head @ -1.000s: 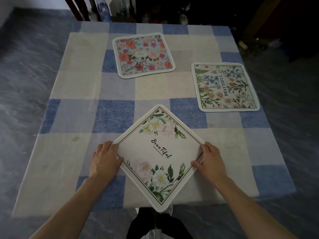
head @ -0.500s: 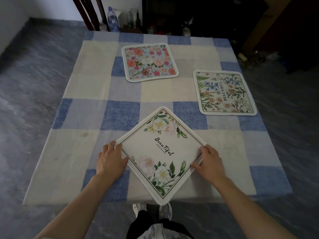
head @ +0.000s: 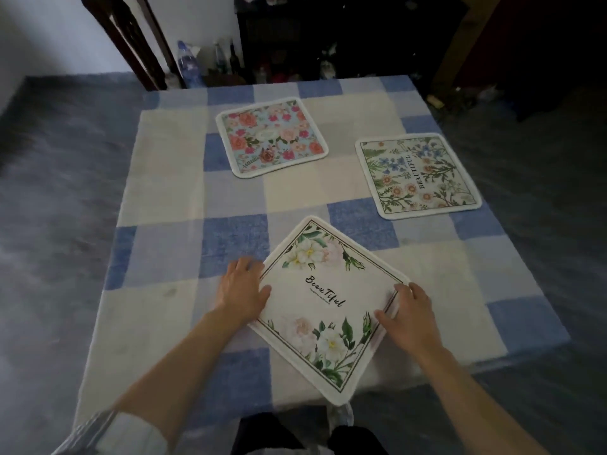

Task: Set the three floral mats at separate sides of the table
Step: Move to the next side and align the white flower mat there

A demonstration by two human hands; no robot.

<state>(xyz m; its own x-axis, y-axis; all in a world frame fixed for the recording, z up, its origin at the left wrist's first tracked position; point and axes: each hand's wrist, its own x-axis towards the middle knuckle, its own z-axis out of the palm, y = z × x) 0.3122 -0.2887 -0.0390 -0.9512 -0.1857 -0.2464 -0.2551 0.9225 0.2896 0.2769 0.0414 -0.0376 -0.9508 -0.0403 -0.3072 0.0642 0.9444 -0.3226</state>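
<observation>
Three floral mats lie on the checked tablecloth (head: 157, 205). The pink-rose mat (head: 272, 136) sits at the far side. At the right side is the blue-and-green "BEAUTIFUL" mat (head: 417, 175). The white-flower mat (head: 325, 300) is turned like a diamond at the near edge, and its bottom corner hangs over that edge. My left hand (head: 243, 290) rests flat on its left corner with the thumb on the mat. My right hand (head: 410, 310) holds its right corner between curled fingers and thumb.
A dark wooden chair (head: 131, 37) stands behind the far left of the table. Bottles (head: 187, 64) and clutter sit on the floor beyond. Grey floor surrounds the table. My legs (head: 295, 435) show below the near edge.
The view has shifted, so the table now sits lower and more to the right in frame. Both hands stay on the white mat's corners, and the mat has barely moved.
</observation>
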